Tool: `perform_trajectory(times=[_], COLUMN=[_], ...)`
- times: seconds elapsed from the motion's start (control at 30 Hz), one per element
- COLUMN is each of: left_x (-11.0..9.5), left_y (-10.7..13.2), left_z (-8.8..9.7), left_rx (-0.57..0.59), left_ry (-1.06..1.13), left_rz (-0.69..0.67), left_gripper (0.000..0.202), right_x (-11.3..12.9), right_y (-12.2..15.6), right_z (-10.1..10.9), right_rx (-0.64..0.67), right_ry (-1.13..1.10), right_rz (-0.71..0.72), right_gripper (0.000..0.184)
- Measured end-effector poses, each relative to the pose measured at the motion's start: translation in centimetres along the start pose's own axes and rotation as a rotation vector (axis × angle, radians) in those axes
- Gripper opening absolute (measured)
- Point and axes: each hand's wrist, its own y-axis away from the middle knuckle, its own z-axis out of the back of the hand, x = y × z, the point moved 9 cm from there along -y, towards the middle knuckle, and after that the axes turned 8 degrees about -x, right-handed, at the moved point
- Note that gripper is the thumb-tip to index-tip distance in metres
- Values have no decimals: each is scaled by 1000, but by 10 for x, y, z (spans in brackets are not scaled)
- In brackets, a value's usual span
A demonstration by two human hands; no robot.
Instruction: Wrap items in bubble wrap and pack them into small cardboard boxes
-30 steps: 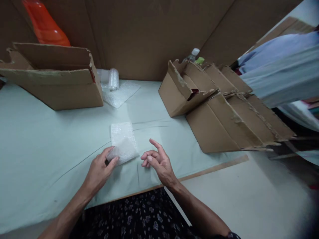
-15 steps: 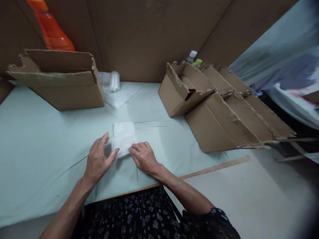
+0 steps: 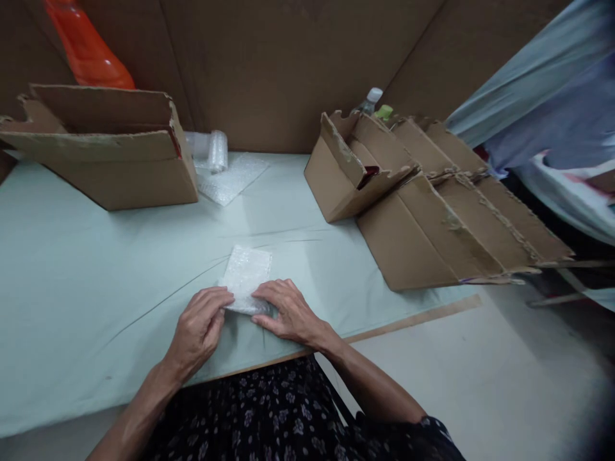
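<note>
A small rectangular bubble-wrap pouch (image 3: 247, 272) lies on the pale green tablecloth in front of me, its near edge slightly raised. My left hand (image 3: 199, 326) grips the near left corner, fingers closed together with the thumb tucked beneath. At the near right corner, my right hand (image 3: 287, 312) pinches the pouch between fingers and thumb. Whether anything is inside the pouch I cannot tell.
Behind on the left stands an open cardboard box (image 3: 144, 173), with an orange bottle (image 3: 98, 57) beyond it. Beside that box are a bubble-wrap roll (image 3: 218, 152) and a flat bubble-wrap sheet (image 3: 233, 179). Several cardboard bins (image 3: 408, 250) stand right, bottles (image 3: 372, 99) behind them.
The pouch has turned a little and shifted slightly right and nearer. My left hand, spread beside it before, has closed on its near left corner. My right thumb now shows at the near edge.
</note>
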Motion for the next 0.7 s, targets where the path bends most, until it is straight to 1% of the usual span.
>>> perform_trajectory(times=[0.1,0.2,0.27,0.3,0.4,0.47,0.53,0.63,0.67,0.7], left_x=[-6,-4,2,5,17,26,35,46,48,49], left_y=[-3,-5,-5,-5,-5,-5,-5,-5,-6,-8], left_z=[-2,-5,-10,-13,-19,-19,-19,-21,-22,-22], left_rx=[47,77,115,136,166,158,150,143,126,103], left_ry=[58,48,33,28,-9,-37,-44,-48,-60,-75], left_rz=[-12,11,44,62,137,207,289,398,410,407], left_gripper=[31,29,27,26,27,31,35,37,37,36], right_x=[0,3,5,6,3,-1,-2,7,12,18], right_y=[5,9,10,10,6,3,2,4,5,5], right_z=[0,5,5,3,-9,-13,-8,12,15,15], right_rx=[64,38,21,23,36,20,-46,-211,-232,-220], right_ry=[-21,-47,-35,-22,25,18,3,71,112,152], right_rz=[27,38,53,57,21,-21,-38,18,58,104], right_gripper=[51,62,63,59,36,30,31,26,25,24])
